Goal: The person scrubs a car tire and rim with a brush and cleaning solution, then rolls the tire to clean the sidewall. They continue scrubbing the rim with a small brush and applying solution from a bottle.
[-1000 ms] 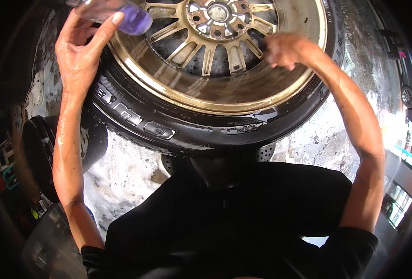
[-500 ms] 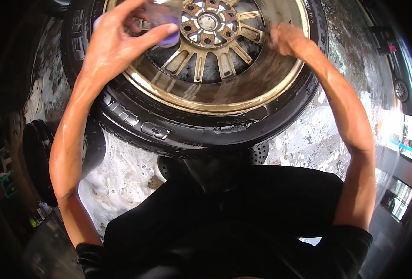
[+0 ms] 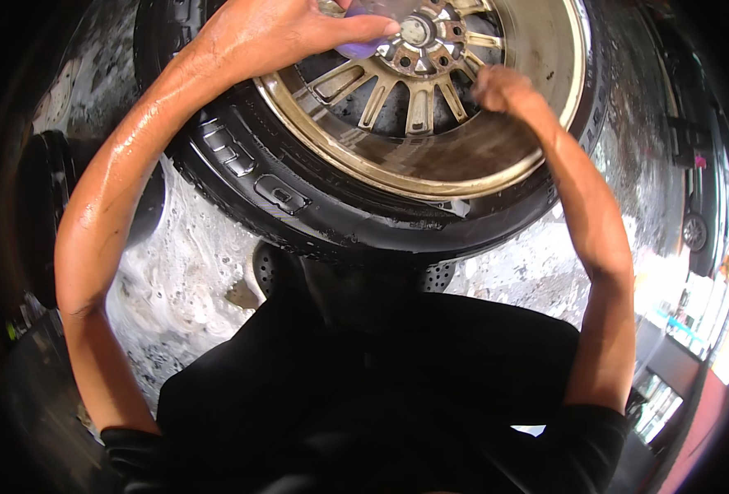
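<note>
Wet grey floor (image 3: 537, 272), streaked with white foam (image 3: 187, 251), spreads beneath everything. On its right side is one dark car, a wheel of which (image 3: 694, 232) shows.

Two bare hands are at work. Left-hand fingers (image 3: 371, 30) are clamped on one container (image 3: 361, 47), the thumb lying straight against it; the left hand (image 3: 278, 33) is partly cut off by the top of the view. Right-hand fingers are curled in and blurred; whether they grip anything, I cannot tell. That right hand (image 3: 504, 89) is over the rim's right part, by the spoke ends.

Between the arms, in front of the person's legs, is one tyre (image 3: 340, 222) on one rim (image 3: 430, 177). At least six spokes (image 3: 420, 107) and three bolt holes show around one hub (image 3: 414, 33). The tyre is black, wet and shiny, with raised lettering; the rim is dull gold, brown-stained inside, rusty around the hub.

The container is clear, with purple in its lower end. Toward the floor's left side is one black cylinder (image 3: 45, 214), too dark to tell what it holds. Two perforated shoes (image 3: 264, 267) show below the tyre.
</note>
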`<action>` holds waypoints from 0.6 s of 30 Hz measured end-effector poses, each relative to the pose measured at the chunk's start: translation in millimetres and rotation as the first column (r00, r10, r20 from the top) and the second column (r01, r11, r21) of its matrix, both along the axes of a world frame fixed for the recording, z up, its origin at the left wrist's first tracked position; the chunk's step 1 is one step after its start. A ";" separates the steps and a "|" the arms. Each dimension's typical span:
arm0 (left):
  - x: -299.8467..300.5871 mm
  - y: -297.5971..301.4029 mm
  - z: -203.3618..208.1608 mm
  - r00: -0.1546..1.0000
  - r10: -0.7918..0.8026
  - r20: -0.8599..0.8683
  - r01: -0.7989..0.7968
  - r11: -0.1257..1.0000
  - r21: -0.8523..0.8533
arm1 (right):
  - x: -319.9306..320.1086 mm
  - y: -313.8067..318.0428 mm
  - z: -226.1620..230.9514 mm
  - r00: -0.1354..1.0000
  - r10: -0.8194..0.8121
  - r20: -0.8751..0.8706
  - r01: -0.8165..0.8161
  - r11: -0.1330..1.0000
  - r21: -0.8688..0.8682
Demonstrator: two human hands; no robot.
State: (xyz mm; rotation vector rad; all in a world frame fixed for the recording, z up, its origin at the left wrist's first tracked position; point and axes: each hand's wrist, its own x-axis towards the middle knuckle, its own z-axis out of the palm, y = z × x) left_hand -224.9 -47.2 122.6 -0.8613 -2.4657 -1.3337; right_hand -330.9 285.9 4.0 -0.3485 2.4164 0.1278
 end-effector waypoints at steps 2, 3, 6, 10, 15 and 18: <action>1.2 -3.8 1.9 0.997 0.054 -0.058 -0.057 0.996 -0.063 | 13.2 -15.6 6.9 0.933 -0.100 0.346 0.164 0.973 -0.161; 2.4 -5.4 3.1 0.993 0.073 -0.088 -0.081 0.992 -0.097 | 7.7 -18.6 6.0 0.931 -0.117 0.347 0.162 0.981 -0.105; 10.4 -4.5 14.5 0.995 0.101 0.011 -0.100 0.994 -0.047 | -0.7 -15.7 4.4 0.996 0.083 0.014 -0.085 0.977 0.197; 11.7 -8.9 9.4 0.987 0.159 0.021 -0.156 0.983 -0.097 | 38.2 -42.9 16.1 0.840 -0.154 0.520 0.300 0.931 -0.208; 20.5 -8.0 34.0 0.961 0.162 0.226 -0.132 0.981 -0.142 | 7.5 12.0 51.5 0.995 0.022 -0.097 -0.008 0.990 0.139; 17.3 -11.3 19.8 0.981 0.127 0.144 -0.118 0.991 -0.067 | 36.1 14.6 90.3 0.965 -0.118 0.236 0.114 0.993 0.031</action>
